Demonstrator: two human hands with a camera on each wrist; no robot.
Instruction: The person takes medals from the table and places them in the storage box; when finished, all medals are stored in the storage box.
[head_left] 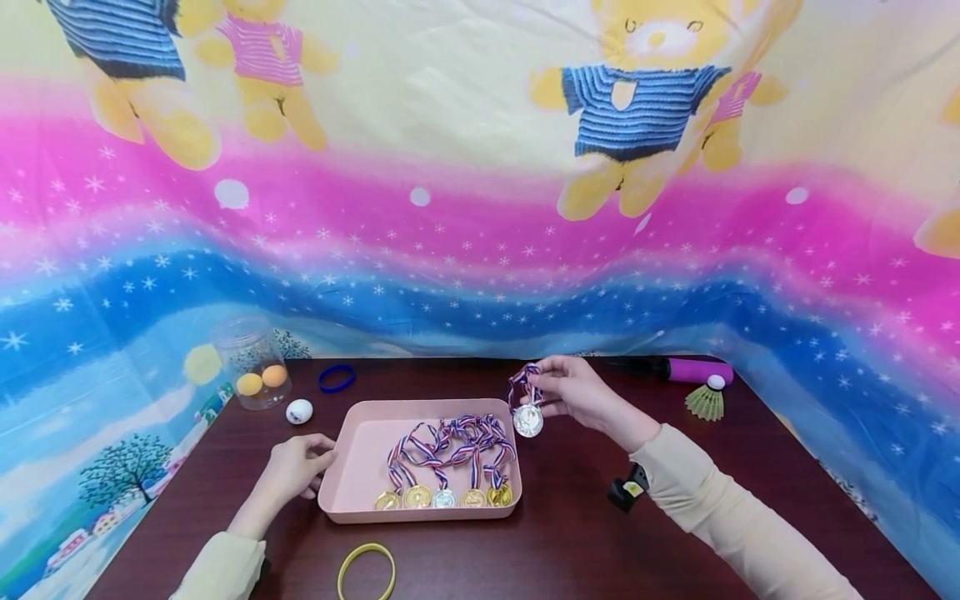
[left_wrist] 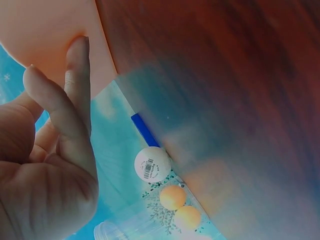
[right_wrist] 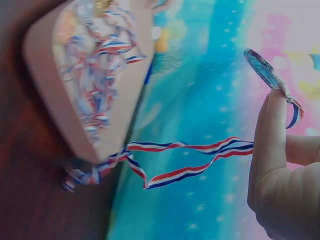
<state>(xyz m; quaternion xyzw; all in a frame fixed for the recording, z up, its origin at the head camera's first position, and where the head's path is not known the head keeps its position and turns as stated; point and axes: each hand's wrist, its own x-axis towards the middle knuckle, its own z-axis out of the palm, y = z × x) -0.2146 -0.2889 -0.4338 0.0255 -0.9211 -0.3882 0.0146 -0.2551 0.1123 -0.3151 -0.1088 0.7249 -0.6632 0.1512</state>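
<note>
Right hand (head_left: 573, 392) raised, pinching silver medal (head_left: 528, 420) above tray (head_left: 352, 467).

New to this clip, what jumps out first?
The right hand holds a silver medal on a red-white-blue striped ribbon just above the far right corner of the shallow pink plastic tray, mid-table. Five more ribboned medals line the tray's near edge. The left hand rests against the tray's left rim.

Medals (head_left: 442, 497) in tray (head_left: 352, 442) mid-table, jar (head_left: 251, 362) behind left, shuttlecock (head_left: 706, 402) far right
</note>
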